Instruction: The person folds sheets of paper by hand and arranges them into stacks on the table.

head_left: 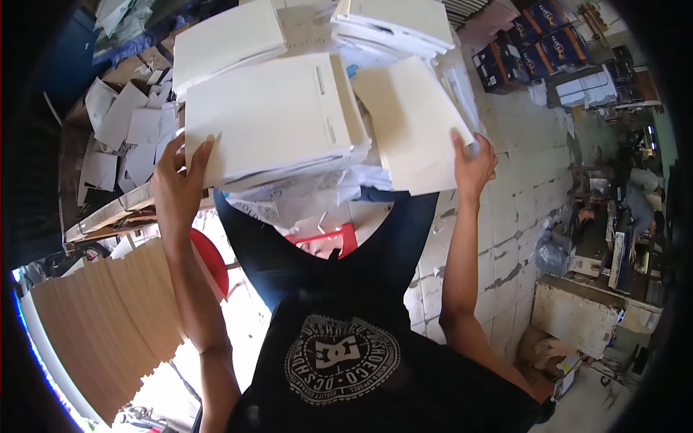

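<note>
Before me lies a thick stack of cream sheets (263, 108) with printed marks near its right side. My left hand (184, 173) is at the stack's lower left corner, thumb on top and fingers at the left edge. To the right is a smaller cream stack (411, 119), slightly tilted. My right hand (473, 162) pinches its right edge, thumb on top and fingers partly hidden beyond the edge. Behind them are another cream stack (227, 40) at the upper left and white-edged stacks (397, 22) at the upper right.
A wooden bin (119, 206) of loose sheets stands on the left, above a tall pile of brown board (108, 325). A red stool (346, 234) shows between the legs. Dark blue boxes (538, 54) sit upper right; a person (639, 202) is far right.
</note>
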`<state>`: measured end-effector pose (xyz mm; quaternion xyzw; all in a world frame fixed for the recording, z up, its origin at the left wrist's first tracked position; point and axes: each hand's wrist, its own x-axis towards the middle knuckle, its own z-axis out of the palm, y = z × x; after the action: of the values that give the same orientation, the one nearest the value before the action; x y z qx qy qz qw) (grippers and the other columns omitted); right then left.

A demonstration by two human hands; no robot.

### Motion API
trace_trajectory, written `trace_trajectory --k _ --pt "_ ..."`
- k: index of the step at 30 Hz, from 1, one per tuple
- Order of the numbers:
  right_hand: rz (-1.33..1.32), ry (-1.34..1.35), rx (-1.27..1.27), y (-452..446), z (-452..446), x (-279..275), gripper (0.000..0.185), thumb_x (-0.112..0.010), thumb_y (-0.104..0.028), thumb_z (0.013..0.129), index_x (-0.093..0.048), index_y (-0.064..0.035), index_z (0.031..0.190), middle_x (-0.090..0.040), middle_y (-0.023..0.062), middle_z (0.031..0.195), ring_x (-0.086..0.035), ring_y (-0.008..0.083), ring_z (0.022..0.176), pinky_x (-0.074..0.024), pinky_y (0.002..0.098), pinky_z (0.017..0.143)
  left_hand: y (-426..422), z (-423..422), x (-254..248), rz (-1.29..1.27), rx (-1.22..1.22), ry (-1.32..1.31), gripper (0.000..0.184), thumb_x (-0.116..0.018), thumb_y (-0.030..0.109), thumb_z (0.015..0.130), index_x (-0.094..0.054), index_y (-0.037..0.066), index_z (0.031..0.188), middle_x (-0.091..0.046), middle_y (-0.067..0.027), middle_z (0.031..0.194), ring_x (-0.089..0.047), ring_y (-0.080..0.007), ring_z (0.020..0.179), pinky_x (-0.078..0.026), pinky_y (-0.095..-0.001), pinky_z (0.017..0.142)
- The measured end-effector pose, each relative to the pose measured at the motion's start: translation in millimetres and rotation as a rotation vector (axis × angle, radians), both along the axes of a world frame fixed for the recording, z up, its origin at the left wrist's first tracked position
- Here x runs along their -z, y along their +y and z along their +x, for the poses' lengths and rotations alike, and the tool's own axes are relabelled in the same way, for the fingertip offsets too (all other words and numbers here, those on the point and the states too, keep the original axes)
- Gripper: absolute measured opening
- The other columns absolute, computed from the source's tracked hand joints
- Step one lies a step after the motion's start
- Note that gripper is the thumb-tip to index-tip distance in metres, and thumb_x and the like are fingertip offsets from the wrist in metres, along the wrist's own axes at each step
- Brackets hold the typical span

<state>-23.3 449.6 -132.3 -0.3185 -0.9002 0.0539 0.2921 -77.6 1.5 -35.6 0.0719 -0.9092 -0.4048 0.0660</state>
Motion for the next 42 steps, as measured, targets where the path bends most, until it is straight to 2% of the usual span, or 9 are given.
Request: trace_trajectory --k 6,12,15,17,20,23,27,33,42 --pt "-0.661 0.428 -0.225 35.6 -8.4 25.6 0.025 -0.067 -0.026 0.089 -0.072 -0.0016 0.091 -0.07 0.0115 0.094 -0.062 0.0252 0.095 -0.0467 0.036 0.086 6.3 5.7 -12.8 -0.159 0.01 -0.025 0.05 -0.07 0.033 0.087 -0.059 -0.003 0.121 -0.067 -0.0129 0.078 -0.059 -0.0138 0.06 -0.046 -0.0293 0.055" --pt "-0.194 0.206 -0.149 46.2 -15.0 3.4 0.014 -0.062 -0.009 0.09 -0.071 0.0007 0.094 -0.071 0.014 0.096 -0.066 0.0259 0.092 -0.0479 0.0344 0.085 -1.7 28.1 -34.5 -0.071 -0.077 0.253 0.042 -0.072 0.028 0.086 -0.062 0.004 0.12 -0.068 -0.0092 0.094 -0.062 -0.0108 0.075 -0.046 -0.0262 0.061" --pt "0.051 0.526 -0.433 47.7 -7.4 -18.9 0.017 -0.055 -0.006 0.093 -0.07 0.0002 0.099 -0.071 0.0142 0.101 -0.065 0.0256 0.097 -0.0473 0.0361 0.088 8.3 43.9 -51.3 0.006 -0.036 0.418 0.037 -0.07 0.019 0.087 -0.062 0.003 0.12 -0.068 -0.0083 0.092 -0.061 -0.0107 0.076 -0.046 -0.0257 0.065" --pt "-0.371 0.62 -0.371 29.3 16.9 -58.7 0.02 -0.056 -0.012 0.097 -0.066 0.0007 0.108 -0.07 0.0078 0.1 -0.065 0.0156 0.087 -0.0512 0.0279 0.079 29.4 59.9 -68.0 0.156 0.009 0.523 0.037 -0.071 0.015 0.085 -0.062 -0.003 0.116 -0.068 -0.01 0.09 -0.061 -0.0134 0.078 -0.047 -0.0273 0.067" --pt "-0.262 0.738 -0.282 4.8 65.4 -132.0 0.028 -0.053 -0.021 0.099 -0.063 0.0049 0.094 -0.062 0.0068 0.067 -0.051 0.0078 0.057 -0.045 0.0223 0.055 63.8 92.0 -87.5 0.281 0.316 0.536 0.04 -0.078 0.027 0.079 -0.062 -0.006 0.098 -0.067 -0.0131 0.088 -0.063 -0.0232 0.079 -0.051 -0.0334 0.07" --pt "-0.26 0.667 -0.58 -19.3 124.4 -178.9 0.033 -0.053 -0.024 0.097 -0.059 0.0043 0.082 -0.058 0.0112 0.058 -0.054 0.0152 0.05 -0.0468 0.0257 0.05 130.6 109.0 -80.4 0.295 0.644 0.88 0.048 -0.076 0.043 0.077 -0.064 0.002 0.099 -0.065 -0.0114 0.09 -0.062 -0.0285 0.083 -0.051 -0.0406 0.078" --pt "-0.52 0.581 -0.812 -79.0 143.8 -175.2 0.03 -0.054 -0.021 0.091 -0.059 0.0064 0.082 -0.06 0.016 0.059 -0.059 0.0238 0.05 -0.0517 0.0294 0.051 182.0 118.3 -76.3 0.34 0.8 0.764 0.031 -0.075 0.023 0.076 -0.069 0.005 0.1 -0.062 -0.0025 0.08 -0.059 -0.0152 0.067 -0.044 -0.0268 0.059" --pt "-0.885 0.239 -0.65 -123.3 142.7 -154.2 0.025 -0.059 -0.015 0.086 -0.062 0.0085 0.095 -0.066 0.0151 0.086 -0.061 0.015 0.077 -0.0475 0.027 0.072 160.0 103.6 -31.1 0.234 0.741 0.776 0.032 -0.078 0.019 0.069 -0.07 0.003 0.095 -0.059 -0.0006 0.075 -0.053 -0.0084 0.057 -0.033 -0.0238 0.048" --pt "-1.161 0.203 -0.805 -140.3 129.4 -146.0 0.024 -0.061 -0.018 0.087 -0.059 0.0058 0.084 -0.059 0.0051 0.077 -0.051 0.0077 0.069 -0.0385 0.0218 0.063 153.5 113.2 -29.4 0.408 0.705 0.74 0.028 -0.077 0.019 0.07 -0.07 0.005 0.092 -0.061 -0.0028 0.084 -0.06 -0.0126 0.076 -0.039 -0.0283 0.06"
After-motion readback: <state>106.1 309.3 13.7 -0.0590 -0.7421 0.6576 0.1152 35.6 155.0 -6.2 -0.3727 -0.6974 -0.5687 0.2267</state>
